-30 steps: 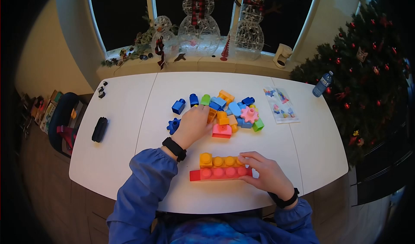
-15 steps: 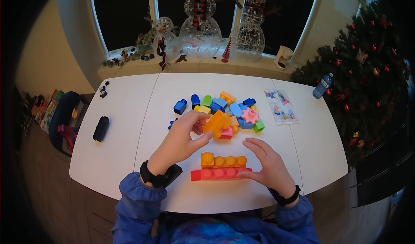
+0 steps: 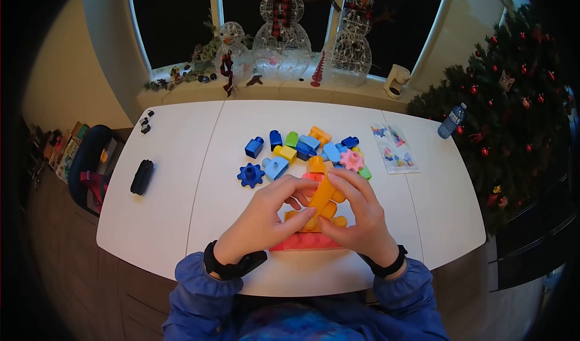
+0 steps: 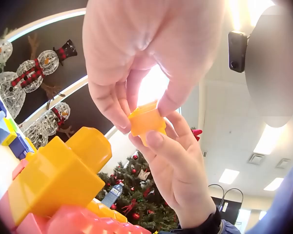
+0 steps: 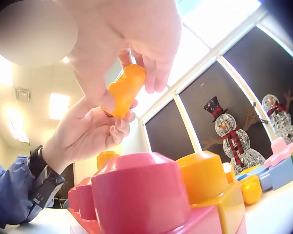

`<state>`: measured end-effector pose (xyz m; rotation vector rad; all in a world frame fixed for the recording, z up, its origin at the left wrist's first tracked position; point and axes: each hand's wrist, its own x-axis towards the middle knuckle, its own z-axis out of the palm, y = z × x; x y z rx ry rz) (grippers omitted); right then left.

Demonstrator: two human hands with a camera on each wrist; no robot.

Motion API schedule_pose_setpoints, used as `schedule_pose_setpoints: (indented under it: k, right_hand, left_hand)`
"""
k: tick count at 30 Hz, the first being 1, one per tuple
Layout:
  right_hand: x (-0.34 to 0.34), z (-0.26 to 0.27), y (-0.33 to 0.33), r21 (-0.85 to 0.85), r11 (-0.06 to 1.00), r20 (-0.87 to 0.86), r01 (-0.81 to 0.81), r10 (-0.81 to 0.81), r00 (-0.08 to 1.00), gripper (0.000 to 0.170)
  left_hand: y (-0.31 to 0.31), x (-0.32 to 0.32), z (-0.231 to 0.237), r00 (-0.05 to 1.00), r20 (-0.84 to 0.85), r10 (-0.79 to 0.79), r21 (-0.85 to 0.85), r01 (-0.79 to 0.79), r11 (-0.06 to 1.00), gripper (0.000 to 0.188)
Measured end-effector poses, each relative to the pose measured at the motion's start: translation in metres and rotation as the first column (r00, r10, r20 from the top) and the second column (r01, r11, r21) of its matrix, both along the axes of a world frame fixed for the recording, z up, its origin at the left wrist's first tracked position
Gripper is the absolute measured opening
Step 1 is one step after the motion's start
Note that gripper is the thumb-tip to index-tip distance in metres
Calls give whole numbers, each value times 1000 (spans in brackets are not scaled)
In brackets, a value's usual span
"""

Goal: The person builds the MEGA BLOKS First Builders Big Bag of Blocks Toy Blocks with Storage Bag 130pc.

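Between both hands, above the table, is an orange building block (image 3: 322, 197) with round studs, held at a tilt. My left hand (image 3: 257, 220) pinches it with thumb and fingertips from the left. From the other side my right hand (image 3: 365, 217) grips it, thumb low and fingers over its upper end, as the right wrist view confirms. Directly below lies a long red-pink studded brick (image 3: 308, 242), with a row of orange studded bricks (image 4: 58, 180) along its far side. The hands partly cover both rows in the head view.
Beyond the hands is a loose group of blocks, including a dark blue gear-shaped one (image 3: 251, 175), a light blue one (image 3: 277, 168) and a pink gear (image 3: 352, 159). A picture sheet (image 3: 396, 149) and water bottle (image 3: 452, 121) are right; a black case (image 3: 142, 178) is left.
The left hand has taken the orange block from the group and brought it toward the body. The right hand has left the red-pink brick and risen to grip the orange block too.
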<state>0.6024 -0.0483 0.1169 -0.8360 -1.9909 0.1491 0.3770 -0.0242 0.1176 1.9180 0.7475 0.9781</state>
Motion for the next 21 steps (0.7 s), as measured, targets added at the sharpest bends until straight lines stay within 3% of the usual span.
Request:
schedule_pose_setpoints:
  k: [3,7,10,12,16,21]
  right_hand:
    - [8,10,-6,-143,990,37,23,-18,999,73]
    - [19,6,-7,-430,900,110,-70,129,986,76]
    - [19,3,-9,-523,848,174,-87,207,963,75]
    - [17,-5,-8,-566,818,169,-102,237,957,74]
    - [12,-11,-8,-490,868,207,-81,206,956,69]
    - [11,-26,-5,-441,894,234,-77,197,952,69]
  left_hand:
    - [-8,-6,6,994,-99,48,108,-38,993,56]
    - [-18,-19,-3,949,-303,85,250,-7,968,76]
    - [-24,-23,-14,919,-389,72,166,-7,986,92]
    - [-26,-24,-24,912,-402,82,171,-13,985,92]
    - [-28,-25,-33,885,-459,74,83,-40,996,90]
    - [-27,-24,-40,895,-430,115,124,-68,990,84]
